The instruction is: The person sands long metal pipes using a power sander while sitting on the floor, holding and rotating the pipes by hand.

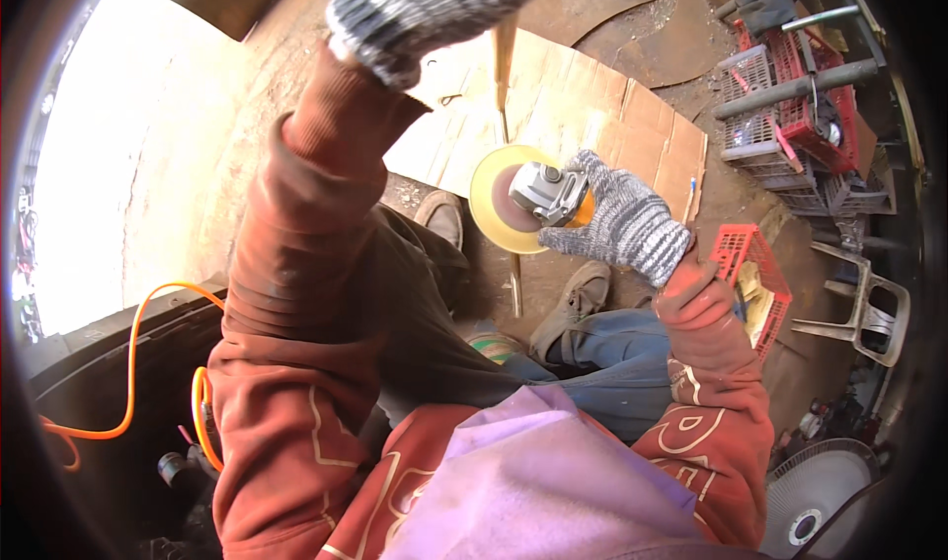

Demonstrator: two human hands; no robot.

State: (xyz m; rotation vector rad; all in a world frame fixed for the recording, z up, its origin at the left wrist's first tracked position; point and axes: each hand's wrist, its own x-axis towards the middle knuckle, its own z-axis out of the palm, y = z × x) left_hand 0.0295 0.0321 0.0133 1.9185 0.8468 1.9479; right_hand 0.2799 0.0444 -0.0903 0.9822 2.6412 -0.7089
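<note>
My right hand [624, 216], in a grey-and-white knit glove, is closed around the orange body of an angle grinder [545, 191]. The grinder's metal head carries a large round yellow disc [487, 200]. Beneath the disc runs a long thin rod [516, 288]; its upper end is a thicker, wood-coloured shaft [503, 61]. My left hand [425, 12], gloved alike, is raised at the top edge, close to the camera. The shaft disappears behind it. The left fingers are cut off by the frame, so I cannot tell whether they hold the shaft.
Flattened cardboard [632, 130] lies on the dirty floor beyond my shoes. On the right are stacked crates [748, 96], a red basket [733, 249], an overturned plastic chair [879, 308] and a fan [815, 496]. An orange hose [133, 372] curves at the left.
</note>
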